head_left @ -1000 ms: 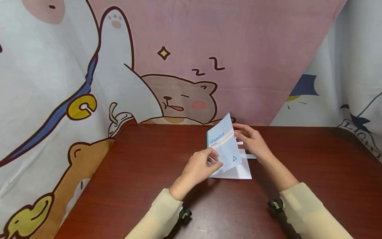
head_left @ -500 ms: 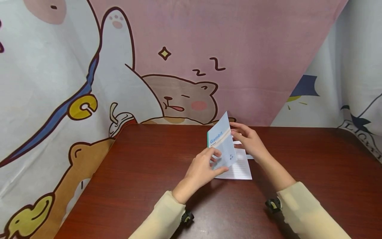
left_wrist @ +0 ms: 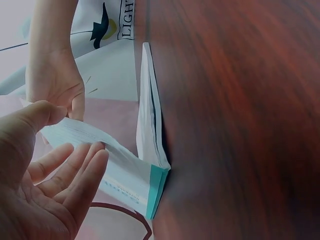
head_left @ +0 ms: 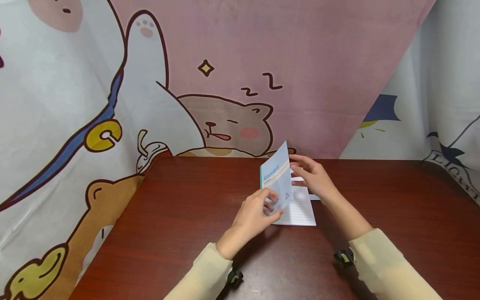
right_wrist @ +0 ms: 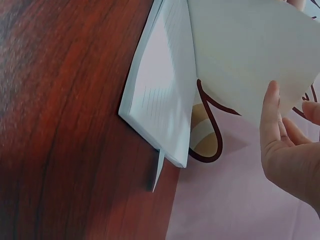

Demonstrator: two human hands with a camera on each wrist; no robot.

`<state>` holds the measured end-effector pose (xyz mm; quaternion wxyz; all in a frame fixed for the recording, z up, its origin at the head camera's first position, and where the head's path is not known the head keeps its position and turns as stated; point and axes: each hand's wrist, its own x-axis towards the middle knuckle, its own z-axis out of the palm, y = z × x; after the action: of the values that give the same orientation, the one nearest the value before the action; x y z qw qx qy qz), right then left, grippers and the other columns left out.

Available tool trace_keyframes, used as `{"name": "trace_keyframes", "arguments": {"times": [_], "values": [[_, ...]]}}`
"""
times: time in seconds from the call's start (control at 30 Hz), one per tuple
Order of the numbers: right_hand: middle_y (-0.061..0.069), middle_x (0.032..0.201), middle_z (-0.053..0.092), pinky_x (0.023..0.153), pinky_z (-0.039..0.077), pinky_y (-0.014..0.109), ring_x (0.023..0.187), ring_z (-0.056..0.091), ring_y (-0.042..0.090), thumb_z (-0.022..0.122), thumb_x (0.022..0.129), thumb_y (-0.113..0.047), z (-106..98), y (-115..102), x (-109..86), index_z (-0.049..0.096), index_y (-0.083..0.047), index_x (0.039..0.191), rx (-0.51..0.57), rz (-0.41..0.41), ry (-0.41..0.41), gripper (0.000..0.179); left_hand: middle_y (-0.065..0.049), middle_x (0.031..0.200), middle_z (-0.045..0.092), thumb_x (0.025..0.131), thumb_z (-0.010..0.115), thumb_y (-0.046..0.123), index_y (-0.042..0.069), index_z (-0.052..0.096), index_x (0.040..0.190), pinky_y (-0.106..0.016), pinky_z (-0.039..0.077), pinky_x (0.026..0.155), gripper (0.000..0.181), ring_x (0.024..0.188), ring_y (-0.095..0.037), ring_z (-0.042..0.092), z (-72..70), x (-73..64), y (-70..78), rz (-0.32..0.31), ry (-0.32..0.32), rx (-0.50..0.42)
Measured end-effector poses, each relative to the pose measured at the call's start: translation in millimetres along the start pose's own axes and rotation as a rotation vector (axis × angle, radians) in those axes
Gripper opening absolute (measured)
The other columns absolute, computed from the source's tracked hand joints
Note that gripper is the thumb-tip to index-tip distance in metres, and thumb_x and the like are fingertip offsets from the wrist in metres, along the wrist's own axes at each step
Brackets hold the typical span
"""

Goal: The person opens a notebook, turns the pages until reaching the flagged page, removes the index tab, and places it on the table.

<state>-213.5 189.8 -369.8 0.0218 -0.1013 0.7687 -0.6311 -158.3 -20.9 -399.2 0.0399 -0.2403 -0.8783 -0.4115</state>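
Note:
A pale blue notebook [head_left: 275, 175] printed "Gambit" lies on the table with its front cover raised. White lined pages [head_left: 300, 210] show beneath. My left hand [head_left: 255, 212] is at the cover's near edge, fingers loosely bent in front of it and the thumb near its lower edge. Close to the cover's far edge is my right hand [head_left: 315, 179]. In the right wrist view, its straight index finger [right_wrist: 271, 107] touches the cover's inner face [right_wrist: 250, 50]. Neither hand plainly pinches the cover. A teal spine strip [left_wrist: 156, 187] shows in the left wrist view.
The notebook rests on a dark red-brown table [head_left: 187, 191]. A pale flap or strip [right_wrist: 158, 170] sticks out from its page edge. Behind the table hangs a cloth [head_left: 318, 62] with cartoon animals. Dark wrist devices [head_left: 234, 277] sit at both sleeves.
The cover has swung slightly left and more upright, uncovering more of the lined pages. Both hands have shifted a little, the right one leftward with the cover.

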Motion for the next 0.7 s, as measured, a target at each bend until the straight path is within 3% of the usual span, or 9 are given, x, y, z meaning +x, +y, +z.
{"name": "trace_keyframes", "arguments": {"times": [0.27,0.53,0.7], "values": [[-0.014,0.104,0.064,0.083,0.059,0.025,0.091,0.068,0.005,0.049,0.105,-0.015,-9,5,1.1,0.041,0.009,0.142,0.040,-0.041,0.002,0.045,-0.002,0.105,0.070,0.083,0.074,0.010,0.011,0.061,0.116,-0.017,0.057,0.069,0.036,0.082,-0.012,0.072,-6.1,-3.2,-1.1,-0.009,0.047,-0.038],[-0.018,0.101,0.064,0.081,0.059,0.024,0.090,0.067,0.002,0.049,0.105,-0.015,-16,8,-1.3,0.044,0.009,0.140,0.000,-0.038,0.015,0.043,-0.002,0.111,0.068,0.081,0.066,0.005,0.013,0.051,0.129,-0.014,0.055,0.067,0.050,0.081,-0.013,0.072,-14.0,-7.4,-2.9,-0.027,0.084,-0.049],[-0.018,0.101,0.063,0.082,0.059,0.024,0.090,0.068,0.000,0.049,0.105,-0.015,-19,10,-1.9,0.044,0.008,0.140,-0.024,-0.034,0.026,0.042,-0.005,0.116,0.064,0.081,0.065,0.005,0.014,0.044,0.135,-0.016,0.055,0.066,0.059,0.080,-0.010,0.071,-20.2,-10.3,-3.7,-0.072,0.090,-0.019]]}}
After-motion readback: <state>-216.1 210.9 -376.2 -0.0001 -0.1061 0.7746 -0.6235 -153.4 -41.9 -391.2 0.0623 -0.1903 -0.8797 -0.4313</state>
